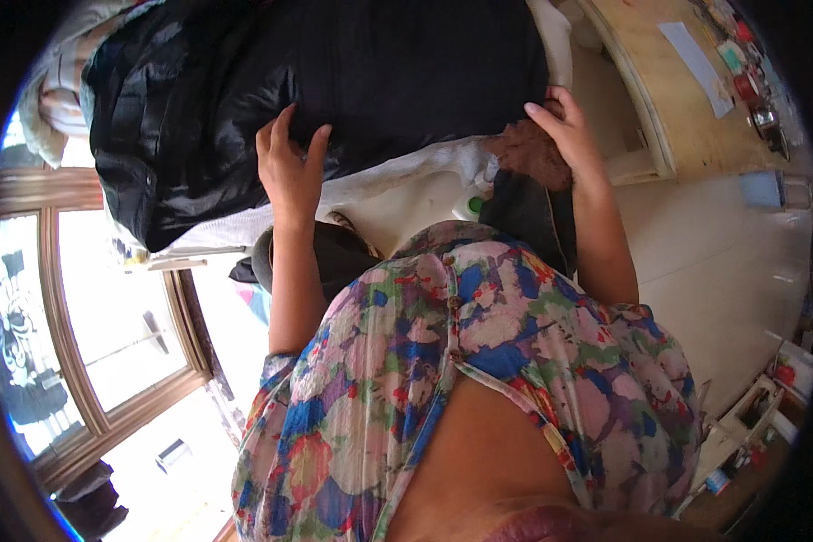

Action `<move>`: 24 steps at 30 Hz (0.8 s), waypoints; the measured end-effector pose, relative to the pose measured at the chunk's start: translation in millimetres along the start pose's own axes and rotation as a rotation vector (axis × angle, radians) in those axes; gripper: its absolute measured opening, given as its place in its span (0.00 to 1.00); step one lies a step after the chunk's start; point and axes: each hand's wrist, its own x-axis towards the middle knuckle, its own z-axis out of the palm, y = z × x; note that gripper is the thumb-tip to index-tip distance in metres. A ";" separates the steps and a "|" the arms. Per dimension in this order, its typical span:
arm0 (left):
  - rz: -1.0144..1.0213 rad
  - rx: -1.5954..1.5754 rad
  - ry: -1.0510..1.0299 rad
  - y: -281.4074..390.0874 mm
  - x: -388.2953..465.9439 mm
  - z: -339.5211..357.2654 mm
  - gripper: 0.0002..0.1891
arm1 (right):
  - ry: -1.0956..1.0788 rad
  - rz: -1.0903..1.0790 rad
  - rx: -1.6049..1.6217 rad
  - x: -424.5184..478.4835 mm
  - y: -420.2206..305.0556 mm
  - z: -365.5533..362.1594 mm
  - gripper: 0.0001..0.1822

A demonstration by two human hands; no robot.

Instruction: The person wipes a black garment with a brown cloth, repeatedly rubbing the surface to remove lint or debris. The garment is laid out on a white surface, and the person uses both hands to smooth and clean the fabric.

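Note:
A large black garment or cloth (pixel 406 74), shiny on its left part, is spread over a surface covered with white fabric (pixel 406 166). My left hand (pixel 291 159) rests at its near edge with thumb and fingers apart. At the right edge my right hand (pixel 566 129) has its thumb on top and its fingers curled at the border of the black cloth, beside a reddish-brown cloth (pixel 535 156). Whether its fingers pinch the black cloth, the brown one or both, I cannot tell. Dark fabric (pixel 528 210) hangs below the brown cloth.
A bottle with a green cap (pixel 473 205) stands below the white fabric. At the right is a wooden table (pixel 704 146) with a white paper strip (pixel 698 68) and small items. Wood-framed windows (pixel 81 311) are on the left. A cluttered shelf (pixel 738 420) is at lower right.

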 end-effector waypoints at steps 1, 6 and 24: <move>-0.026 0.037 -0.021 2.4 3.0 -1.6 0.27 | 0.111 0.028 -0.003 -3.7 -2.7 5.1 0.31; 0.038 -0.085 -0.023 -13.1 -7.6 1.9 0.20 | -0.232 0.213 0.593 -58.1 -58.4 -14.9 0.29; -0.214 -0.326 -0.009 -45.1 -26.1 20.9 0.08 | -0.338 0.077 0.282 -68.3 -38.2 -34.4 0.21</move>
